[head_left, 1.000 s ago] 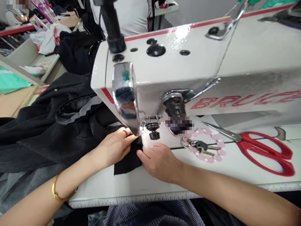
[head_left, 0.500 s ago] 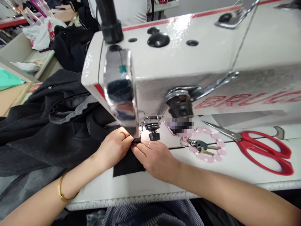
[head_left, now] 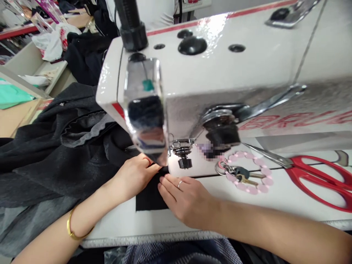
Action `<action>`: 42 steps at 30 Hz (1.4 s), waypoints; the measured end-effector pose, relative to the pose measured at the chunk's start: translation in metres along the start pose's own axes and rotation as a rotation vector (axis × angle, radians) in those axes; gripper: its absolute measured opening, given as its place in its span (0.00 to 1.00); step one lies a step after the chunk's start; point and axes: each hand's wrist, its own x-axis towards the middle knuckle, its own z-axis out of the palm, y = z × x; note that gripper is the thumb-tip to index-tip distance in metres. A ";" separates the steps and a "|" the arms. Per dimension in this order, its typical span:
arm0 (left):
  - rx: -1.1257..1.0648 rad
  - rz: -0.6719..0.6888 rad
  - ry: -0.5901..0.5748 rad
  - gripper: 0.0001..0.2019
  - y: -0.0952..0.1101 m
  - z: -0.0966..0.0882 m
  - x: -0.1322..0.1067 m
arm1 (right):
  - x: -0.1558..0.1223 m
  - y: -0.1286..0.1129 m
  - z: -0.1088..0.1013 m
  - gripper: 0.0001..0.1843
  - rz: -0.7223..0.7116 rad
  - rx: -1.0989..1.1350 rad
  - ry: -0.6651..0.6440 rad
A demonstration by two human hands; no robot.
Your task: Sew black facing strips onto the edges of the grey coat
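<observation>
Black cloth [head_left: 150, 194] lies flat under my fingertips, just before the sewing machine [head_left: 209, 80]. My left hand [head_left: 134, 176] and right hand [head_left: 187, 198] press it, fingers stretched out together, gripping nothing.

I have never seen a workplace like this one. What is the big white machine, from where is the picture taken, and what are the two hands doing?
The picture comes from a camera worn on the person's head, looking down at their own hands. The big white metal machine is an industrial sewing machine standing on a white work table. Under its needle end lies a small flat piece of black cloth. The left hand, with a gold bangle on the wrist, and the right hand, wearing a ring, both press flat on this cloth with their fingertips close together; neither grips anything. To the left spreads a large heap of dark grey fabric. To the right lie a bunch of keys on a ring of pink beads and a pair of red-handled scissors. Behind the machine, part of another person in a white top is visible.
</observation>
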 end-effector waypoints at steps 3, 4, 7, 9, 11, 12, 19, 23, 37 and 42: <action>-0.043 0.056 -0.006 0.15 -0.002 0.000 -0.003 | -0.003 -0.003 0.001 0.14 -0.032 0.006 0.011; -0.059 0.064 -0.007 0.16 -0.002 -0.001 -0.002 | -0.003 -0.003 0.001 0.14 -0.035 0.008 0.010; -0.085 0.072 0.024 0.17 0.001 -0.004 0.000 | -0.002 -0.004 0.000 0.13 -0.037 0.017 0.013; -0.075 0.090 0.060 0.18 0.003 -0.004 0.002 | -0.001 -0.004 0.000 0.13 -0.032 0.023 0.020; -0.062 0.096 0.087 0.19 0.006 -0.002 0.002 | -0.001 -0.004 -0.001 0.13 -0.025 0.026 0.024; -0.059 0.091 0.093 0.19 0.007 -0.001 0.002 | -0.001 -0.005 -0.001 0.13 -0.022 0.030 0.022; -0.064 0.110 0.105 0.19 0.010 -0.003 0.004 | -0.001 -0.004 -0.001 0.15 -0.002 0.051 0.024; -0.016 0.078 0.086 0.16 0.011 -0.007 0.005 | 0.001 -0.002 -0.002 0.15 0.022 0.077 -0.013; -0.093 -0.245 -0.001 0.09 0.005 -0.002 -0.003 | 0.010 0.008 0.003 0.11 0.379 0.382 -0.006; -0.223 -0.213 0.176 0.07 0.017 -0.017 -0.045 | 0.027 -0.011 -0.006 0.18 0.699 0.455 -0.124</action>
